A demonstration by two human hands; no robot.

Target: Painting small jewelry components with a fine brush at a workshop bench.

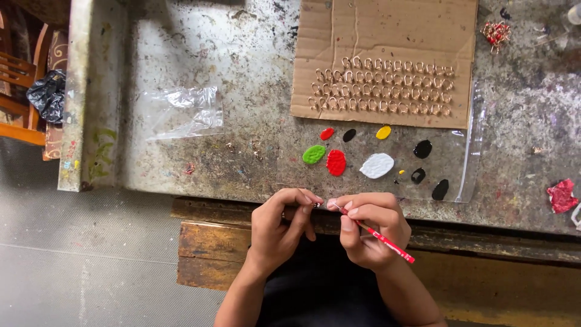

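Note:
My left hand (pixel 280 223) pinches a tiny metal piece (pixel 316 205) at the near edge of the worktable (pixel 254 145). My right hand (pixel 370 227) holds a thin red brush (pixel 382 238) like a pencil, with its tip touching that piece. Just beyond my hands, blobs of paint lie on a clear plastic sheet (pixel 469 151): green (pixel 313 154), red (pixel 336 162), white (pixel 376 165), yellow (pixel 383 132) and several black ones (pixel 422 148). Further back, a cardboard sheet (pixel 387 36) carries rows of small pale metal pieces (pixel 381 88).
A crumpled clear plastic bag (pixel 187 112) lies at the left of the stained table. A small red-and-gold cluster (pixel 495 32) sits at the back right and a red scrap (pixel 561 195) at the right edge. A wooden chair with a black bag (pixel 47 95) stands far left.

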